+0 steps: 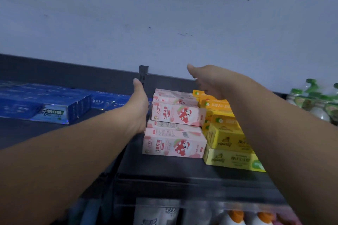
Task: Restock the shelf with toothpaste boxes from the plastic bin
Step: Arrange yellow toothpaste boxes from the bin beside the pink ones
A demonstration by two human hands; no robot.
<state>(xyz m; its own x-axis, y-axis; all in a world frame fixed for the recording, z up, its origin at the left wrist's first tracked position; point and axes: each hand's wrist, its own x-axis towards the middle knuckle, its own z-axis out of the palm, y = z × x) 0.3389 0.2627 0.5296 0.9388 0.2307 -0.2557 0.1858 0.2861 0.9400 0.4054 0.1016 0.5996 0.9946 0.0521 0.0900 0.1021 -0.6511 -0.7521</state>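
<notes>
Pink toothpaste boxes with a strawberry picture are stacked in rows on the dark top shelf. My left hand presses flat against the left side of the pink stack, thumb up, holding nothing. My right hand hovers above the back of the pink and yellow stacks, fingers spread and hidden behind the palm, holding nothing. Yellow toothpaste boxes stand directly right of the pink ones. The plastic bin is out of view.
Blue toothpaste boxes lie on the shelf at the left. Green-capped bottles stand at the far right. A lower shelf shows bottles with orange caps. A dark upright post and a pale wall are behind the shelf.
</notes>
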